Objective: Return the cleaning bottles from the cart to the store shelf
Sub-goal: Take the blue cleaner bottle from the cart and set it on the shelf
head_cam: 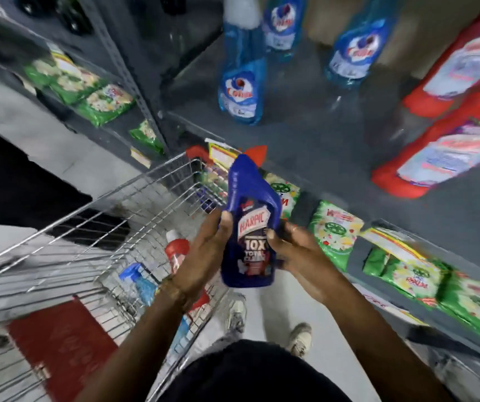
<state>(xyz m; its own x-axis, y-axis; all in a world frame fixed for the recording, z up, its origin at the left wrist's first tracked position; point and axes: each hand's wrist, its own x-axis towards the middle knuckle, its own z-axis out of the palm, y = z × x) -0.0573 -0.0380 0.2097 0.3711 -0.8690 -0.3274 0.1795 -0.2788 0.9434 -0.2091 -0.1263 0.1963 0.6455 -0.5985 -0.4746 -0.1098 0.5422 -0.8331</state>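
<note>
Head view, blue bottle [250,221] apparently between fingers [273,235]

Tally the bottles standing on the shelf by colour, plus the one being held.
Light blue clear plastic bottles on the shelf: 3
Red plastic bottles on the shelf: 2
Dark blue plastic bottle in both hands: 1
Total: 6

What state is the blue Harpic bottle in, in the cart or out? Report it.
Out. Both the left hand and right hand hold the bottle above the cart rim.
</note>
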